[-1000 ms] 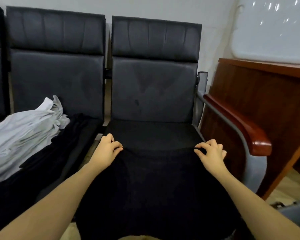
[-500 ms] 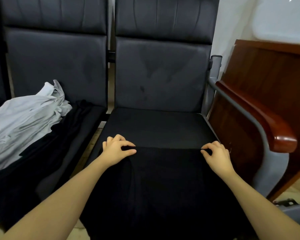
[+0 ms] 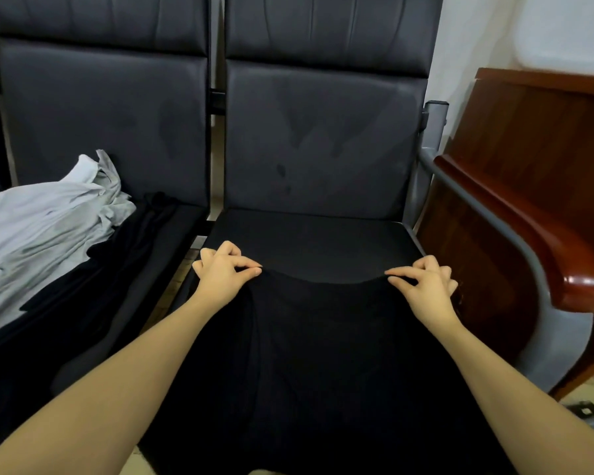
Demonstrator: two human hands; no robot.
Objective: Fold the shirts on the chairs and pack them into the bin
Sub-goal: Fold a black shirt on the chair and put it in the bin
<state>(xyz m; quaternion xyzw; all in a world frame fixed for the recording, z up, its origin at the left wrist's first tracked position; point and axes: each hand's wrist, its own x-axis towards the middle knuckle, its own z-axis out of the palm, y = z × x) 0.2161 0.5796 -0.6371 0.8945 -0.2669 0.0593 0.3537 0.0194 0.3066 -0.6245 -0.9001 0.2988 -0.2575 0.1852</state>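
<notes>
A black shirt (image 3: 316, 354) lies spread over the front of the right chair seat (image 3: 309, 241) and hangs toward me. My left hand (image 3: 222, 274) pinches its far edge at the left corner. My right hand (image 3: 424, 287) pinches the same edge at the right corner. Between the two hands the edge sags in a shallow curve, lifted slightly off the seat. On the left chair a crumpled light grey shirt (image 3: 38, 231) lies on top of another black garment (image 3: 93, 296). No bin shows in this view.
The dark padded chair backs (image 3: 319, 138) stand right behind the seats. A grey metal armrest with a red-brown wooden top (image 3: 542, 241) borders the right chair. A wooden desk panel (image 3: 528, 138) stands to the right, against a white wall.
Both hands have drawn the shirt's far edge toward me and closer together, and the edge now sags between them. The view has tilted down and moved nearer.
</notes>
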